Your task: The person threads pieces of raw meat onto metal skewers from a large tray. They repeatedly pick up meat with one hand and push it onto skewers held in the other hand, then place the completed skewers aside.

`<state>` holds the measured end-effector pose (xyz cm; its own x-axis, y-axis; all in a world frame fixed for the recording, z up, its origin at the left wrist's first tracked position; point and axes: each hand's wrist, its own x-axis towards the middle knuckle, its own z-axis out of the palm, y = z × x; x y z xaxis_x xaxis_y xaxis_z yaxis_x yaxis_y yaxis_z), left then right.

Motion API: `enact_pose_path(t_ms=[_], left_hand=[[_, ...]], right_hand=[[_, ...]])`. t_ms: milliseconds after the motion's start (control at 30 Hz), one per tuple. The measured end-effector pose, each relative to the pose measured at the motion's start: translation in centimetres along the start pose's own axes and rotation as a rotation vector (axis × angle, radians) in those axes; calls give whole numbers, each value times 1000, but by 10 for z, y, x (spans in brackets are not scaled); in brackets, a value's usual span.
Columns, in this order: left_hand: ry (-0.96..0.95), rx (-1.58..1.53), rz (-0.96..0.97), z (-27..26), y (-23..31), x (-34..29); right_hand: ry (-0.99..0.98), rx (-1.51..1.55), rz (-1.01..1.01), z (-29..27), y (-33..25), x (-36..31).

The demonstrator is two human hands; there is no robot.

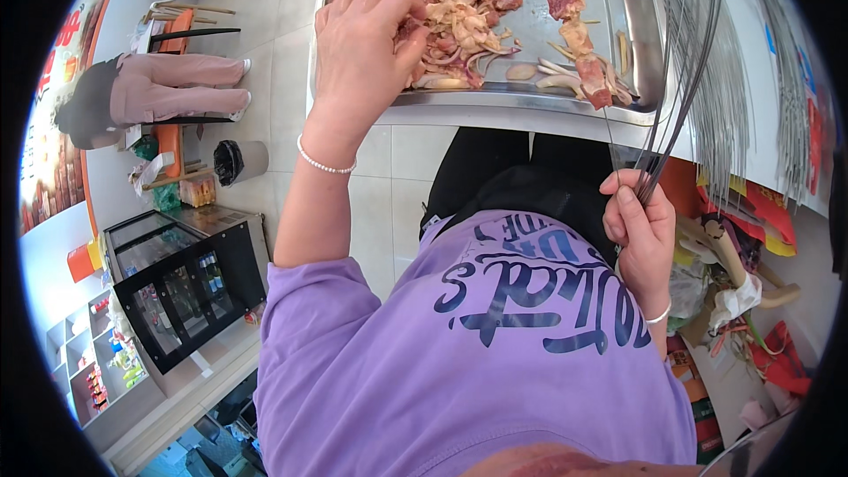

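A metal tray point(521, 99) in front of me holds a heap of raw meat pieces point(464, 0) mixed with sliced onion. At the heap's left side, my left hand point(364, 49) has its fingers curled down into the meat, with a reddish piece showing by the thumb. My right hand point(639, 219) is closed around the lower ends of a bundle of thin metal skewers point(687, 79). One thin skewer from that hand runs up to a row of threaded meat chunks point(576, 35), which lies over the tray's right part beside loose onion slices point(561, 79).
More metal skewers point(768, 44) lie on the surface at the right. Bags and wrappings point(742, 291) are piled below it. Off to the left are a person point(159, 93) bending over, a bin point(243, 162) with a black liner, and a black glass-door cabinet point(181, 287).
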<state>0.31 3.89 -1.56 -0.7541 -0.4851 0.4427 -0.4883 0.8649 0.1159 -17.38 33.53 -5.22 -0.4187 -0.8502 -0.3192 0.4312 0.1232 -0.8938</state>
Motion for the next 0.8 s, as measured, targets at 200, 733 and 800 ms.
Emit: enact_pose_path(t_ms=[200, 733, 800], left_hand=[[-8, -16, 263, 19, 22, 14], [-20, -967, -414, -6, -14, 11], [-45, -729, -373, -14, -16, 12]], right_hand=[[-6, -4, -1, 3, -4, -1], [-16, -4, 6, 2, -5, -1], [-16, -10, 7, 2, -5, -2]])
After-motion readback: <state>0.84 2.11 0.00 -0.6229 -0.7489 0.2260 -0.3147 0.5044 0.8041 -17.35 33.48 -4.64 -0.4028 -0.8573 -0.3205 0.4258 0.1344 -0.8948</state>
